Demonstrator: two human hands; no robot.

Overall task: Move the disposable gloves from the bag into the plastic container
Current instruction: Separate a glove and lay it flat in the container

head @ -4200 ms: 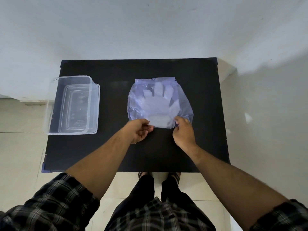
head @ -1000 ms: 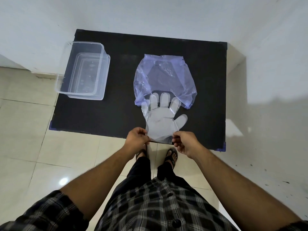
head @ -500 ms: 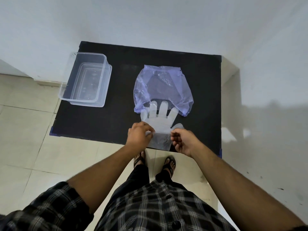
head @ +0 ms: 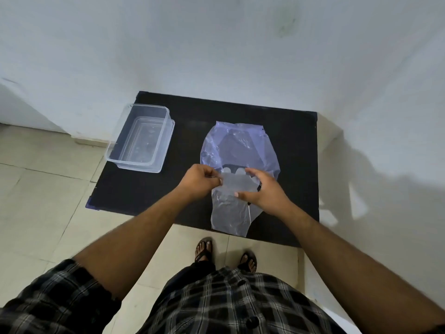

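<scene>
A clear bluish plastic bag (head: pixel 240 148) lies flat on the black table (head: pixel 187 131), its mouth facing me. A stack of translucent disposable gloves (head: pixel 230 208) sticks out of it, cuff end at the table's near edge, fingertips just at the bag's mouth. My left hand (head: pixel 199 180) pinches the gloves' left side near the palm. My right hand (head: pixel 262 189) grips their right side, thumb across the plastic. The clear plastic container (head: pixel 142 138) stands open at the table's left edge, with nothing visible in it.
The black table sits in a corner between white walls (head: pixel 216 44). Tiled floor (head: pixel 36 201) lies to the left and in front. My sandalled feet (head: pixel 226 254) stand just below the near edge.
The gloves have been drawn out of the bag toward me. Both hands then shifted from the cuff up to the gloves' middle, near the bag's mouth.
</scene>
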